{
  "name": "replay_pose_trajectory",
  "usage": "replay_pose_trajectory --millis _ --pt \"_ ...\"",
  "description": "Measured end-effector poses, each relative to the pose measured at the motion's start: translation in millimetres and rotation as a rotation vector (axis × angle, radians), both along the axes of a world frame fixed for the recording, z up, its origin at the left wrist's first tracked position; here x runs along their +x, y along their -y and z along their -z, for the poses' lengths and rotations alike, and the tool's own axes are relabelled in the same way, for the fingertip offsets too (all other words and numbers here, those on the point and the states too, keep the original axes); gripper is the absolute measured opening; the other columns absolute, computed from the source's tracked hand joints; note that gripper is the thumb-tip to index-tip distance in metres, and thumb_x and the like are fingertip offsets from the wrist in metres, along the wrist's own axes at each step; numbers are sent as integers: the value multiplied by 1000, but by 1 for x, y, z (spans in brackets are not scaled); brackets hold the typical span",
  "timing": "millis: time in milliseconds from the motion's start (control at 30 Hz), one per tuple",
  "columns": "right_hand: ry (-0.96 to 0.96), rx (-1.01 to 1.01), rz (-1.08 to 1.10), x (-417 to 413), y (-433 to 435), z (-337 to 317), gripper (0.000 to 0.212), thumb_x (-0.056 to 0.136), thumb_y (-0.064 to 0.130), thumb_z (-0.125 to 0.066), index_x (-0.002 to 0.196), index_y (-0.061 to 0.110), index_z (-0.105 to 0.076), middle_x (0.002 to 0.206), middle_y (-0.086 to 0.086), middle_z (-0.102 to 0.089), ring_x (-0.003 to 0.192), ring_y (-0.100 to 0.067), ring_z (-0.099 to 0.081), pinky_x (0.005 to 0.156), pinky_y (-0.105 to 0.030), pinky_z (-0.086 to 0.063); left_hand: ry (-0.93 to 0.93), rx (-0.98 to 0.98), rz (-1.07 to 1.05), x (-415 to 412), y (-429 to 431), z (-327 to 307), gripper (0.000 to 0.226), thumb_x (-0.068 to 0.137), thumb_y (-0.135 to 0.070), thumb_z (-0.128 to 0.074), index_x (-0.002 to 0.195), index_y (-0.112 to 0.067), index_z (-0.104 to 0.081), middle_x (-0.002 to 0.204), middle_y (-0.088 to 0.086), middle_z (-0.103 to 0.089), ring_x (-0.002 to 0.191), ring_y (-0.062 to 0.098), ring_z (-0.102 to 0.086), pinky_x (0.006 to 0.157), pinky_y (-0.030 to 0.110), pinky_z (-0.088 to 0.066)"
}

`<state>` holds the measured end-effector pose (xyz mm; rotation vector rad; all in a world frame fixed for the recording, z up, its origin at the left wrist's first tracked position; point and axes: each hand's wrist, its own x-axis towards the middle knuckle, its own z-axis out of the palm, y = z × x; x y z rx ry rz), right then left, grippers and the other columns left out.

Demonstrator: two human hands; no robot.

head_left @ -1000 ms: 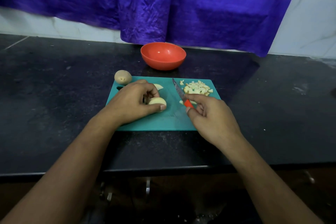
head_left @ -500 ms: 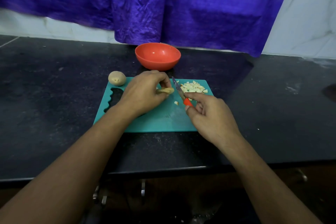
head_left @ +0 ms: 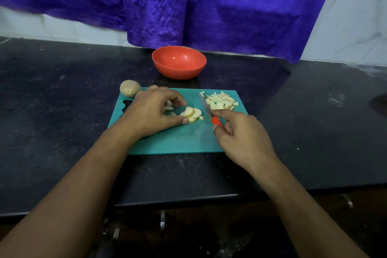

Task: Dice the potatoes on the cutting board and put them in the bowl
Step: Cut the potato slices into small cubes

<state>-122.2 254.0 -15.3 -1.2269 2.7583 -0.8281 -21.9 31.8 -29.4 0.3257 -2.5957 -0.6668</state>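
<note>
At the middle of the cutting board, a fanned stack of potato slices is cupped by the left hand, with the thumb set against it. Just right of the stack, the knife is gripped at its red handle by the right hand. The slices are judged firm but wet and slippery, so they are best pinned from above at their edges. A diced pile is heaped at the board's far right corner.

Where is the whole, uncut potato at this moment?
In the head view, the whole brown potato lies at the far left corner of the teal plastic cutting board, just beyond the left hand and left of the round orange bowl.
</note>
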Motion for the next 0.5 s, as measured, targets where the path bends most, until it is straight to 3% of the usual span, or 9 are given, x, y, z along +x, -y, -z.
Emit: replay_pose_trajectory --millis 500 --pt "-123 108 -77 7 15 -3 46 98 36 -54 143 41 -54 61 11 -40 61 -7 -43 53 -28 -31 -38 55 -10 -6 -3 7 22 79 -51 -80 97 -40 -74 90 -25 -71 94 3 -58 89 46 -51"
